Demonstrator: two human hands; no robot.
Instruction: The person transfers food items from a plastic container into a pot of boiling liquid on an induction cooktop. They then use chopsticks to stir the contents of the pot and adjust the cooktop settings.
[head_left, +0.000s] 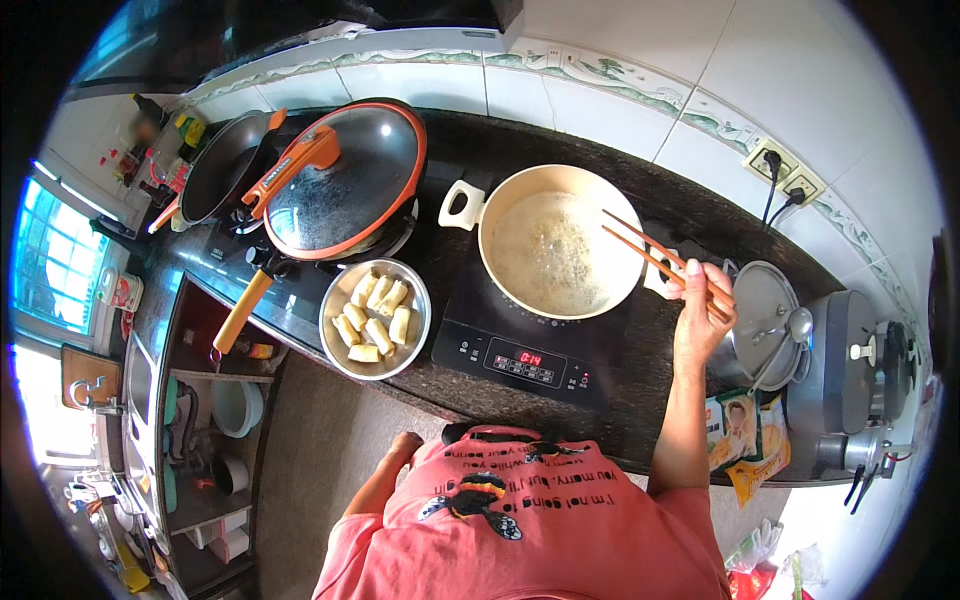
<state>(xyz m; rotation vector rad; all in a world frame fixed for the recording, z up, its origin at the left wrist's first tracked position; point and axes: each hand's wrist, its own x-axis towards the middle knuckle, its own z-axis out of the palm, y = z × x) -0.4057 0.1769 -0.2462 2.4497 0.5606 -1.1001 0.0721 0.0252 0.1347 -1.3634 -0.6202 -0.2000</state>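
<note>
My right hand (703, 311) holds a pair of wooden chopsticks (646, 246), whose tips reach over the right side of a cream-coloured pot (487, 262). Bubbling liquid (559, 244) lies in the pot, which stands on a black induction cooker (495, 358) with a lit red display. To its left, a steel bowl (330, 330) contains several pale rolls (379, 336). My left hand (407, 444) hangs low by the counter's front edge, beside my shirt; its fingers are hard to make out.
A lidded wok (352, 180) with an orange rim and an open dark wok (229, 169) stand at the left. On the right are a lidded steel pot (761, 300) with a ladle on top, food packets (739, 431) and a grey appliance (844, 360). Two plugs (772, 159) sit in wall sockets.
</note>
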